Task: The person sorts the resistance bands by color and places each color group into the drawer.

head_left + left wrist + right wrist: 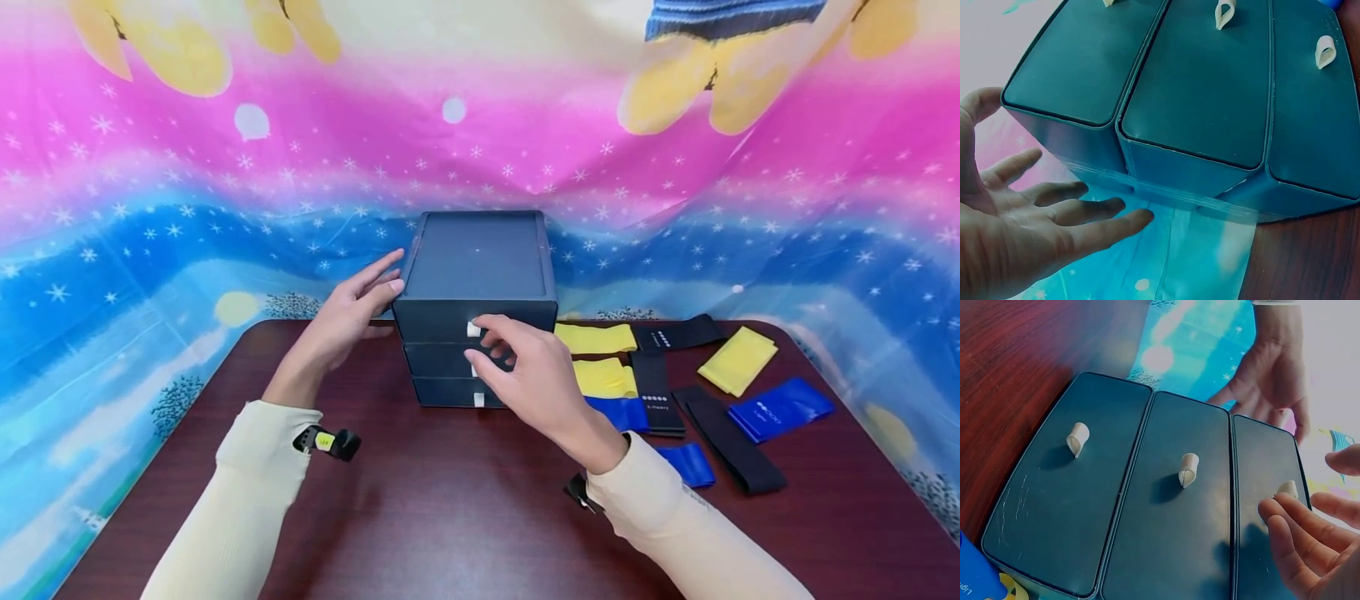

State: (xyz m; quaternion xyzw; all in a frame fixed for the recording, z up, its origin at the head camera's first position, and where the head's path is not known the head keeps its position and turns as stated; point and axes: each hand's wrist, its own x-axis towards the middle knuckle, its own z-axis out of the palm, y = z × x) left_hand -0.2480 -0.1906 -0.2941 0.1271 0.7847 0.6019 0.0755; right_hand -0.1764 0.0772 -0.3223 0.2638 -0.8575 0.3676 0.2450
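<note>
A dark blue-grey three-drawer box (480,258) stands at the back middle of the table, with a small white loop tab on each drawer front. My left hand (341,321) is at its left side, fingers spread and the thumb at the upper front corner; in the left wrist view the palm (1016,231) faces the box's side. My right hand (536,375) is in front of the top drawer, fingertips right at its white tab (473,329). In the right wrist view the fingertips overlap that tab (1286,489), with the thumb apart from it. All three drawers are closed.
Right of the box lie flat bands: yellow ones (596,338), black ones (729,442) marked X-Heavy in places, and blue ones (782,409). A folded yellow piece (738,361) is at the back right. A printed cloth (337,150) hangs behind the brown table (450,517).
</note>
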